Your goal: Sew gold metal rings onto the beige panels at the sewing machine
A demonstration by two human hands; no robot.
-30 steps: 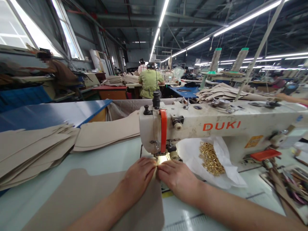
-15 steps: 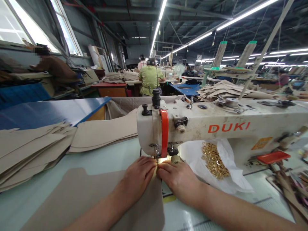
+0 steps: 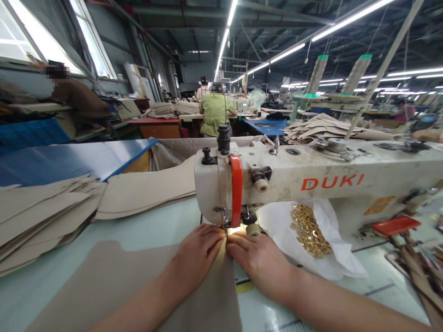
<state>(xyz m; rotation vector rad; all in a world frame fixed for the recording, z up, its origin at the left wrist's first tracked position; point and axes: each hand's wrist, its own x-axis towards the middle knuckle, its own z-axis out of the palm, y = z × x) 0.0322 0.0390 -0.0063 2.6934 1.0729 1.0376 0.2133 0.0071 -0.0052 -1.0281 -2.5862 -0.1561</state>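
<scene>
A large beige fabric panel point(image 3: 138, 272) lies flat under the head of a white sewing machine point(image 3: 284, 173) with an orange-red guard. My left hand point(image 3: 199, 251) rests on the panel just left of the needle area, fingers bent and held close together at the cloth. From the right, my right hand point(image 3: 258, 258) meets it with thumb and fingers pinched at the panel's edge. The fingertips of both hands nearly touch in front of the lit presser foot. They partly hide the stitching spot, so the needle tip cannot be made out.
Stacks of cut beige panels point(image 3: 44, 216) lie on the left. Under the machine arm, white paper point(image 3: 278, 221) bears gold metal rings point(image 3: 309, 230). A red tray point(image 3: 396, 225) and tools sit at the right. Other people work beyond, one in a green top point(image 3: 216, 113).
Both hands stay at the needle area in almost the same pose. The view has shifted slightly, and the panel's near right corner has slid toward the bottom edge of the picture.
</scene>
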